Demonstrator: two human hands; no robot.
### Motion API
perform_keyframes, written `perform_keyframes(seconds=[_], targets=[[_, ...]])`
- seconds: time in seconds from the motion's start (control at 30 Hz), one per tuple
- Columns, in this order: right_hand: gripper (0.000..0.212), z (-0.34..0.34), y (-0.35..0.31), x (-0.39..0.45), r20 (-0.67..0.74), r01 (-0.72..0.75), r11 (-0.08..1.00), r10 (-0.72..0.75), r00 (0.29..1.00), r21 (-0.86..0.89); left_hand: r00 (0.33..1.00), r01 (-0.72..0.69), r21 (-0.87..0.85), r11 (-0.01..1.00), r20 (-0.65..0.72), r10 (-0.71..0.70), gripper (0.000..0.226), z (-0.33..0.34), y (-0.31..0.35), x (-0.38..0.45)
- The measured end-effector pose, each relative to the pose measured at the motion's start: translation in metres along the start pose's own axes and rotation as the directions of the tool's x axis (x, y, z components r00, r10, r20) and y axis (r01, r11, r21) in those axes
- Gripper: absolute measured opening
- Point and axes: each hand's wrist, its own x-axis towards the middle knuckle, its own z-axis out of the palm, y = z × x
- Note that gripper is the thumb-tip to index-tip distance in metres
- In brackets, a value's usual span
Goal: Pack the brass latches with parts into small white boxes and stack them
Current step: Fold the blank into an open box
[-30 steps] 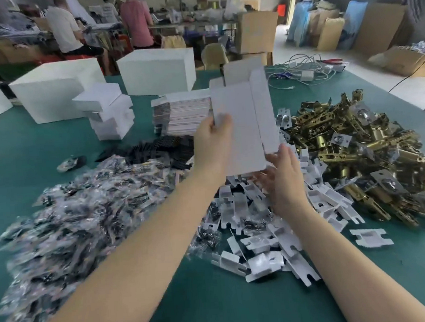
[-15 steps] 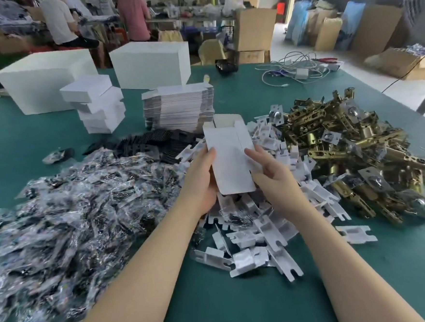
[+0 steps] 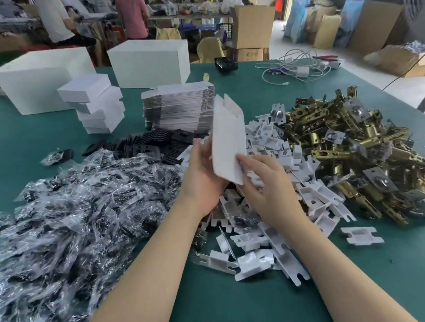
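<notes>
I see the left hand holding a flat, unfolded small white box upright over the middle of the green table, fingers behind it, thumb on the near face. Right hand sits at the box's lower right corner; fingertips touch the edge, but I can't tell if they pinch it or just rest there. The box's far face and the left fingers are hidden from me.

Brass latches are heaped to the right; the pile's right end is cut off by the frame edge. White plastic inserts are spread beneath and in front of both hands, partly covered by the wrists. One insert lies apart on the cloth.

Left side: a big heap of clear bags with dark parts, motion-blurred, contents not readable. Behind it a row of black plates, partly hidden by the bags.

Further back: a stack of flat box blanks, a stack of closed small boxes leaning a little, two large white cartons, a tangle of cables. People in the background are cut off at the top.
</notes>
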Motion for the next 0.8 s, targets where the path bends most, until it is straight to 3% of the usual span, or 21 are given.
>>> perform_keyframes(seconds=[0.07,0.13,0.3,0.37,0.47,0.63,0.8], targets=[[0.027,0.001,-0.006,0.002,-0.022,0.039,0.999,-0.039,0.999,0.003,0.997,-0.009,0.094,0.996,0.071,0.002,0.035,0.005,0.0,-0.002],[0.022,0.001,-0.008,0.002,-0.006,0.033,0.996,-0.033,0.999,0.085,0.992,-0.047,0.179,0.983,0.122,0.025,0.045,0.006,-0.005,-0.004],[0.039,-0.002,-0.005,0.0,-0.014,-0.234,0.917,0.252,0.968,0.323,0.963,-0.234,0.283,0.93,-0.062,0.261,0.069,0.007,-0.009,-0.007],[0.043,-0.007,-0.006,0.003,-0.065,-0.261,0.822,0.338,0.939,0.506,0.953,-0.241,0.335,0.911,-0.093,0.287,0.078,0.004,-0.009,-0.007],[0.027,-0.015,-0.003,0.005,0.019,-0.298,0.586,0.433,0.901,0.753,0.947,-0.234,0.531,0.815,-0.065,0.314,0.083,0.0,-0.012,-0.009],[0.047,-0.013,-0.003,0.003,0.047,-0.374,0.652,0.461,0.886,0.66,0.948,-0.188,0.662,0.726,-0.071,0.31,0.085,0.004,-0.019,-0.012],[0.054,-0.01,-0.001,0.004,0.038,-0.429,0.684,0.508,0.861,0.59,0.906,-0.224,0.827,0.516,-0.018,0.423,0.088,0.015,-0.025,-0.015]])
